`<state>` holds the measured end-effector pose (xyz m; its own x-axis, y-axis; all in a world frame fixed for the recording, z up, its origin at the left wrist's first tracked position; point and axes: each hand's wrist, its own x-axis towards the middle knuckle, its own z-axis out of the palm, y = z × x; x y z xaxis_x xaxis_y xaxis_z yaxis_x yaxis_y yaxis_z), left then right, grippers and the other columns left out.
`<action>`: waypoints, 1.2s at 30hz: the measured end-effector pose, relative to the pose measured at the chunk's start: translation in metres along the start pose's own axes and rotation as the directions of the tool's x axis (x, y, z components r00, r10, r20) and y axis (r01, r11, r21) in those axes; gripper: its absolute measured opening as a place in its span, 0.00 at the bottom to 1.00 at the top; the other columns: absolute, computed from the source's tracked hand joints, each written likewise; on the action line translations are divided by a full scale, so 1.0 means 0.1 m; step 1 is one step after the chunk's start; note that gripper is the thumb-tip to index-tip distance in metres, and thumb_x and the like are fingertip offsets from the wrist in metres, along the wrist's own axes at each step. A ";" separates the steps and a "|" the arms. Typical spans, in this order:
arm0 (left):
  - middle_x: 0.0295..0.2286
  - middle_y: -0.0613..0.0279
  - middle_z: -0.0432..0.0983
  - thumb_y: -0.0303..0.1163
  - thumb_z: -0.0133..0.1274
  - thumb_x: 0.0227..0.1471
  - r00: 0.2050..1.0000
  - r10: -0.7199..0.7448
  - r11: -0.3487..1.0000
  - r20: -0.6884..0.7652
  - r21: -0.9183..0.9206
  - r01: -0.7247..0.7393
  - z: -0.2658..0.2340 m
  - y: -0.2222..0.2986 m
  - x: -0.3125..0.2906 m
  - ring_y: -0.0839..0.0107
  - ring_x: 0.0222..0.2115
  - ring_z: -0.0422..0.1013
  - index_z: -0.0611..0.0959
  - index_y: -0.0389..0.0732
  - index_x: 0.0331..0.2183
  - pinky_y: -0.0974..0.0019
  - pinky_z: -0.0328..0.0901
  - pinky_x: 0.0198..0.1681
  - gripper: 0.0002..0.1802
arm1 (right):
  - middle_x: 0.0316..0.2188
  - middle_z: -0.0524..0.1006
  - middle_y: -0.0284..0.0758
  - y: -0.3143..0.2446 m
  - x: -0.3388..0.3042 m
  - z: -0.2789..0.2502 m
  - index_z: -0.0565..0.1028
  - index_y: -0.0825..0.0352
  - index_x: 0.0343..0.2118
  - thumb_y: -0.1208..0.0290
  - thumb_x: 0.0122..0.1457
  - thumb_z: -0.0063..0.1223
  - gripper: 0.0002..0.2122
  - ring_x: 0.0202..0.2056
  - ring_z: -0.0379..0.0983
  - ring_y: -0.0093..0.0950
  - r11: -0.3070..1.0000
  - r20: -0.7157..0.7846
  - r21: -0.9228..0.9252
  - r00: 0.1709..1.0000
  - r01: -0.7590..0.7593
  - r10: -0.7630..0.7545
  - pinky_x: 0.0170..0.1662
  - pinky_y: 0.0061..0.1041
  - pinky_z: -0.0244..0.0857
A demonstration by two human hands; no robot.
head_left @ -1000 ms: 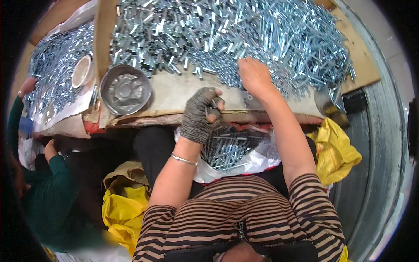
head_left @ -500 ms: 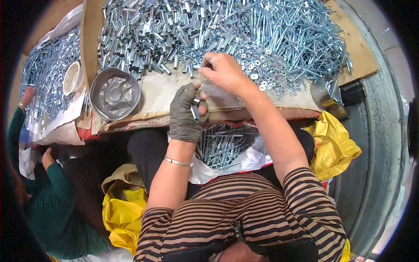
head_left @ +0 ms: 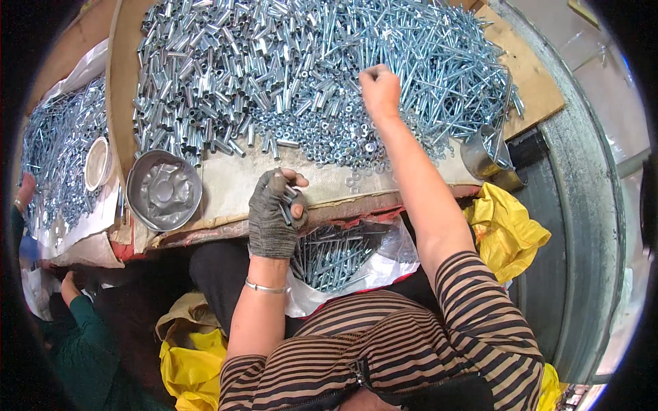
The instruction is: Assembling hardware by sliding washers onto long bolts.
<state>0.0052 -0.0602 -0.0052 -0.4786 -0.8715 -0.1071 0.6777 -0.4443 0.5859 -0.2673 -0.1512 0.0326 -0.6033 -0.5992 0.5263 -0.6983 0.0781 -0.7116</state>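
My left hand [head_left: 273,214], in a grey knitted glove with bare fingertips, is closed around a short shiny metal tube [head_left: 286,213] just in front of the bench edge. My right hand [head_left: 380,89] is bare and reaches over the heap, where loose metal tubes meet long thin rods [head_left: 445,72]. Its fingers are curled in, and what they hold, if anything, is hidden. Metal tubes [head_left: 205,75] are heaped on the left of the bench. Small washers and nuts [head_left: 343,140] lie spread between my hands.
A round metal bowl [head_left: 164,190] stands at the bench's left edge, and a metal can [head_left: 485,154] at the right. An open bag of rods [head_left: 336,257] rests at my lap. Yellow sacks [head_left: 507,233] lie lower down. A co-worker in a green sleeve [head_left: 89,329] sits at left.
My right hand has moved from beside my left hand to farther out, over the rods and tubes. The left hand keeps its grip on the tube. The whole view has shifted slightly.
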 end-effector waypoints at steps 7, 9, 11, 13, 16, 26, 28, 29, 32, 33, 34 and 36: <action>0.18 0.61 0.71 0.45 0.48 0.56 0.984 -0.120 0.951 0.128 0.298 0.078 0.00 0.03 -0.01 0.83 0.09 0.55 0.74 0.40 0.36 0.79 0.49 0.11 0.17 | 0.28 0.77 0.47 0.12 0.47 0.06 0.78 0.68 0.27 0.58 0.48 0.54 0.16 0.32 0.75 0.45 0.866 0.265 -0.500 0.956 0.021 0.129 0.37 0.40 0.67; 0.17 0.61 0.70 0.45 0.47 0.56 0.985 -0.125 0.951 0.121 0.298 0.084 -0.01 0.02 -0.02 0.83 0.09 0.55 0.74 0.40 0.36 0.80 0.49 0.10 0.17 | 0.29 0.77 0.47 0.10 0.44 0.06 0.78 0.68 0.27 0.59 0.49 0.52 0.14 0.34 0.75 0.45 0.833 0.247 -0.549 0.965 0.061 0.093 0.37 0.41 0.67; 0.19 0.60 0.71 0.44 0.47 0.56 0.988 -0.085 0.983 0.126 0.173 0.062 -0.05 -0.03 0.00 0.83 0.09 0.55 0.74 0.40 0.35 0.80 0.49 0.10 0.16 | 0.30 0.77 0.47 0.07 0.37 -0.08 0.78 0.67 0.26 0.61 0.50 0.49 0.13 0.34 0.74 0.45 0.837 0.263 -0.544 0.958 0.050 0.114 0.37 0.42 0.67; 0.20 0.60 0.71 0.43 0.47 0.57 0.991 -0.091 0.991 0.101 0.104 0.080 -0.02 0.00 -0.02 0.82 0.09 0.56 0.74 0.41 0.35 0.80 0.49 0.10 0.15 | 0.30 0.77 0.47 -0.01 0.19 -0.29 0.78 0.67 0.27 0.64 0.53 0.45 0.13 0.33 0.74 0.45 0.766 0.282 -0.629 0.957 0.130 0.069 0.34 0.42 0.67; 0.22 0.60 0.71 0.41 0.46 0.57 0.990 -0.102 0.995 0.097 0.012 0.102 0.01 -0.04 -0.03 0.82 0.09 0.56 0.75 0.42 0.35 0.79 0.50 0.09 0.13 | 0.27 0.76 0.46 -0.01 -0.04 -0.65 0.76 0.67 0.28 0.67 0.54 0.45 0.10 0.31 0.74 0.45 0.728 0.202 -0.634 0.964 0.262 -0.172 0.32 0.41 0.67; 0.23 0.65 0.66 0.40 0.51 0.53 0.979 -0.074 0.965 0.192 -0.235 0.119 -0.10 -0.01 0.03 0.81 0.13 0.57 0.75 0.39 0.35 0.77 0.52 0.13 0.13 | 0.21 0.74 0.32 -0.78 -1.40 -0.97 0.71 0.68 0.28 0.77 0.55 0.51 0.02 0.24 0.73 0.19 0.893 0.245 0.447 0.968 -0.058 -0.060 0.26 0.20 0.66; 0.24 0.64 0.67 0.39 0.50 0.54 0.979 -0.057 0.968 0.195 -0.231 0.102 -0.09 -0.02 0.03 0.80 0.14 0.57 0.75 0.38 0.37 0.76 0.52 0.13 0.15 | 0.20 0.73 0.35 -0.60 -1.66 -0.79 0.70 0.68 0.28 0.77 0.54 0.52 0.03 0.23 0.72 0.22 0.932 0.408 0.362 0.904 -0.029 -0.130 0.27 0.23 0.64; 0.25 0.63 0.67 0.39 0.49 0.55 0.978 -0.037 0.969 0.204 -0.234 0.085 -0.09 0.00 0.04 0.80 0.14 0.58 0.75 0.37 0.40 0.76 0.53 0.13 0.16 | 0.21 0.73 0.37 -0.59 -1.72 -0.73 0.70 0.68 0.29 0.77 0.53 0.52 0.03 0.23 0.72 0.25 0.942 0.473 0.332 0.857 0.039 -0.203 0.27 0.23 0.64; 0.27 0.62 0.69 0.39 0.47 0.56 0.972 0.001 0.965 0.234 -0.255 0.060 -0.12 -0.01 0.04 0.80 0.16 0.59 0.74 0.37 0.43 0.76 0.54 0.14 0.18 | 0.22 0.72 0.36 -0.61 -1.80 -0.77 0.71 0.70 0.30 0.77 0.54 0.53 0.04 0.24 0.69 0.24 0.930 0.446 0.308 0.833 0.199 -0.326 0.29 0.23 0.62; 0.28 0.62 0.69 0.39 0.47 0.56 0.973 0.023 0.961 0.230 -0.273 0.042 -0.12 -0.01 0.02 0.80 0.16 0.60 0.74 0.37 0.43 0.76 0.55 0.14 0.18 | 0.23 0.72 0.33 -0.66 -1.79 -0.84 0.71 0.70 0.31 0.76 0.55 0.53 0.04 0.25 0.66 0.19 0.916 0.431 0.246 0.811 0.317 -0.396 0.30 0.20 0.62; 0.28 0.61 0.70 0.39 0.47 0.56 0.969 0.029 0.957 0.246 -0.287 0.044 -0.16 0.00 0.01 0.80 0.16 0.60 0.74 0.37 0.43 0.77 0.55 0.14 0.18 | 0.23 0.71 0.33 -0.74 -1.78 -0.94 0.72 0.70 0.32 0.76 0.56 0.51 0.04 0.25 0.66 0.21 0.921 0.459 0.268 0.803 0.283 -0.380 0.30 0.20 0.61; 0.28 0.61 0.70 0.39 0.47 0.56 0.967 0.034 0.958 0.254 -0.283 0.041 -0.15 0.01 -0.02 0.79 0.16 0.61 0.74 0.37 0.43 0.77 0.56 0.14 0.18 | 0.23 0.71 0.33 -0.85 -1.78 -1.15 0.73 0.71 0.33 0.76 0.56 0.51 0.04 0.25 0.66 0.21 0.935 0.524 0.304 0.787 0.184 -0.325 0.30 0.20 0.61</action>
<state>0.0152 -0.0625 -0.0164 -0.5814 -0.8047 0.1199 0.7879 -0.5202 0.3295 -0.1451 0.0402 0.0527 -0.0458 -0.9146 0.4018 -0.6463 -0.2795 -0.7100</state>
